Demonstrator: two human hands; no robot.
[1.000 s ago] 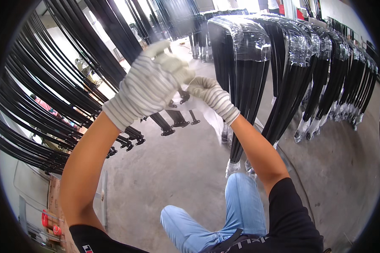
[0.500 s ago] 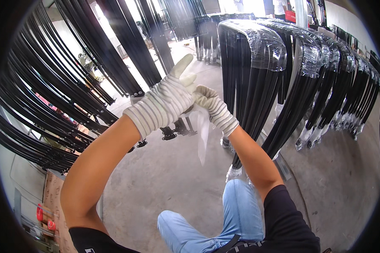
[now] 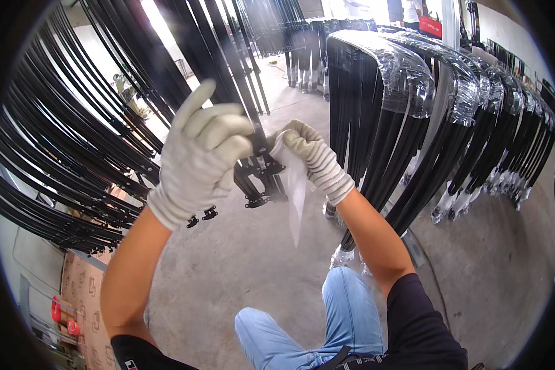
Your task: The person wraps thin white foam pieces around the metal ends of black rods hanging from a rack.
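Hanging from the right hand [image 3: 309,152] beside a black bracket [image 3: 268,166] as a limp white strip [image 3: 296,197], tapering downward to a point.

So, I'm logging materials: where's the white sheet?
Just right of centre in the head view, the white sheet hangs from the right hand, beside black brackets.

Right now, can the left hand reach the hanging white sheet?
Probably yes: the left hand looks empty and close by, and the white sheet hangs free below the right hand; only the black bracket beside its upper part might crowd the way.
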